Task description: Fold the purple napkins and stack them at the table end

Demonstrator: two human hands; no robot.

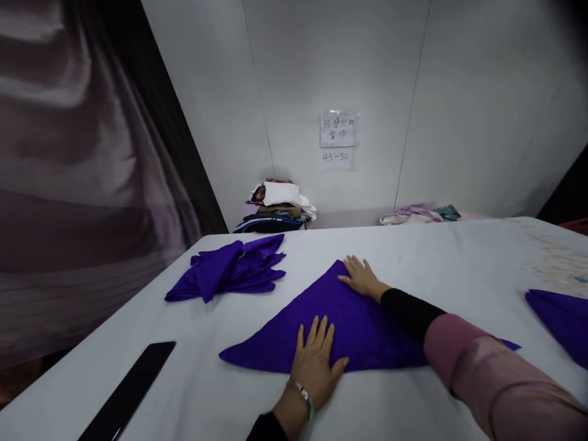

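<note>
A purple cloth napkin (275, 337), folded into a triangle, lies flat on the white-covered table (206, 392) with its peak pointing away from me. My left hand (316, 358) rests palm down on its near folded edge, fingers spread. Near the peak, my right hand (362, 278) lies flat on the cloth's right slope, fingers stretched out. Neither hand grips the fabric. My right forearm covers part of the napkin's right side, and its right tip shows beyond the sleeve.
A heap of purple napkins (229, 269) lies at the back left. More purple cloth (563, 321) is at the right edge. A long black flat object (133, 386) lies at the front left. Folded clothes (275, 208) and a smaller cloth pile (413, 214) sit by the wall.
</note>
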